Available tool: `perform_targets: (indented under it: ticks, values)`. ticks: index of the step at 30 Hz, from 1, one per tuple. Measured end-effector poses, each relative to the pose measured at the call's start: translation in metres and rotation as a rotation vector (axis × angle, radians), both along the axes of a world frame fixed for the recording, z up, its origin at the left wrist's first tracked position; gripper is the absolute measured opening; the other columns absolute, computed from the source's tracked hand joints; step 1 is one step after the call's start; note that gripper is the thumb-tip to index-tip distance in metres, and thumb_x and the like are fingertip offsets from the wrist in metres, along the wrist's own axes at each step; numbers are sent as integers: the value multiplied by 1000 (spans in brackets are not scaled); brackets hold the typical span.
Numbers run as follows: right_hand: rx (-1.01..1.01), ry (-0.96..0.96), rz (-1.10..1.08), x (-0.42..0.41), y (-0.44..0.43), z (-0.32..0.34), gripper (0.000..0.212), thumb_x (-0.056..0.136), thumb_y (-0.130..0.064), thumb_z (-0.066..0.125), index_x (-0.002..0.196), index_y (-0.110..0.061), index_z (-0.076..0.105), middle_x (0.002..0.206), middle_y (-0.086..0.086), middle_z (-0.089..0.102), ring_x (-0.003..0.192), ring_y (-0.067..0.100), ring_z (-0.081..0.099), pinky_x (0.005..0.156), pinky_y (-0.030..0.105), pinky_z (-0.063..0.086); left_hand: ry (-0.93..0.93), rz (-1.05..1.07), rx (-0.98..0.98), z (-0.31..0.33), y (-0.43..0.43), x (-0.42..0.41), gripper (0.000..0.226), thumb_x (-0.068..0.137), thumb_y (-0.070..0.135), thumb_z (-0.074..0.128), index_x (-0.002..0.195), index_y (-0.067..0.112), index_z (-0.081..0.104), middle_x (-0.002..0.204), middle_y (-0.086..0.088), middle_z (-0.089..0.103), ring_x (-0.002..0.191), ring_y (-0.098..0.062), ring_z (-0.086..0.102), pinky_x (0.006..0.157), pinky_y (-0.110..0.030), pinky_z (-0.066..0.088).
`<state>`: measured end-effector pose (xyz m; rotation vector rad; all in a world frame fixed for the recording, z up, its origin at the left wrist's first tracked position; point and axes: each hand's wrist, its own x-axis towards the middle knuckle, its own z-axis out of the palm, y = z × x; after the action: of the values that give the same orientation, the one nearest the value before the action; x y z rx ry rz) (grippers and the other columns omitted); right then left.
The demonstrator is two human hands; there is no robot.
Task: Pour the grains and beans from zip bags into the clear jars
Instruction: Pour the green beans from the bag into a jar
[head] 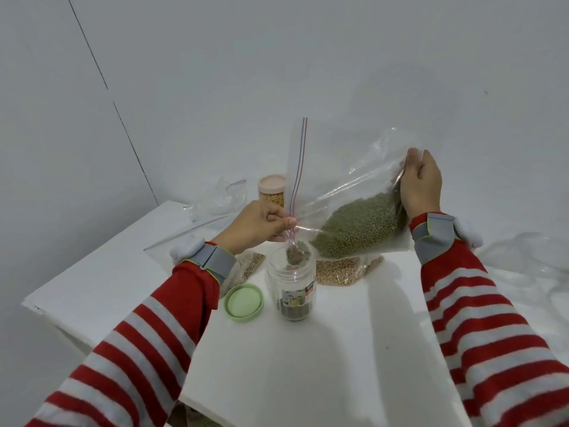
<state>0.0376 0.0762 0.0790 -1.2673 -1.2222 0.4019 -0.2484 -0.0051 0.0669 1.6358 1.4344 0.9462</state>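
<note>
**Q:** Nearest components?
**A:** Two striped sleeves, one either side of the clear jar on the white table.

**Q:** Grip state?
**A:** The left hand pinches the mouth corner of the zip bag directly over the jar opening. The right hand holds the raised bottom end, fingers curled round the film.

**Q:** Progress?
**A:** Judged mid-pour. Green beans form a shallow layer in the jar, but most sit in the bag. A capped jar at the rear holds yellow grains. A bag of tan beans and a second filled bag are not yet poured.

**Q:** Clearances?
**A:** The green lid lies just beside the jar. The table's left edge is near the left forearm. Open surface lies in front of the jar.
</note>
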Motion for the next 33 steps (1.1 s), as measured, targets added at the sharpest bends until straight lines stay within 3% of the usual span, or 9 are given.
perform_targets:
  ticks: [4,7,9,15,22,27,33]
  values:
    - [73,-53,-30,-6,-4,7,38,102,-52,31,79,-23,42,65,-7,53,58,23,60,71,52,52,-16,-8,-3,0,-1,-2,22,89,18,70,105,2,71,73,1,75,78,-9,70,82,-30,60]
    - [85,-166,-92,-6,-6,11,41,101,-57,24,82,-24,41,67,1,58,63,31,64,68,49,52,-20,1,4,-1,-1,-4,23,88,16,71,106,2,71,86,-16,75,82,-14,71,78,-27,60]
    - [90,-196,-96,-6,-6,13,42,103,-52,25,85,-19,43,62,4,60,57,27,64,65,46,52,-21,2,2,-1,-1,-6,23,87,14,72,107,2,71,93,-24,72,88,-17,72,76,-25,60]
    - [84,-209,-134,-10,-8,20,42,106,-43,24,89,-11,46,55,-3,57,49,20,63,64,42,53,-26,-31,-6,5,-3,-4,23,85,8,72,107,1,70,94,-19,74,86,-15,72,76,-24,59]
    - [103,-214,-169,-8,3,26,55,96,-65,18,88,-19,47,65,5,64,62,37,63,66,50,54,-48,-48,-11,7,-5,-5,23,84,7,73,107,1,70,93,-15,75,87,-15,71,77,-24,59]
    - [121,-227,-163,-13,0,32,46,99,-59,20,86,-23,46,57,-1,60,61,35,63,66,52,54,-64,-54,-12,7,-9,-6,20,84,4,73,104,6,70,97,-19,74,89,-15,71,80,-26,59]
    - [128,-237,-164,-16,-4,38,42,102,-53,23,86,-22,45,62,3,61,56,34,62,64,51,54,-63,-51,-8,6,-8,-8,23,84,3,73,106,5,70,100,-22,72,88,-13,71,79,-24,59]
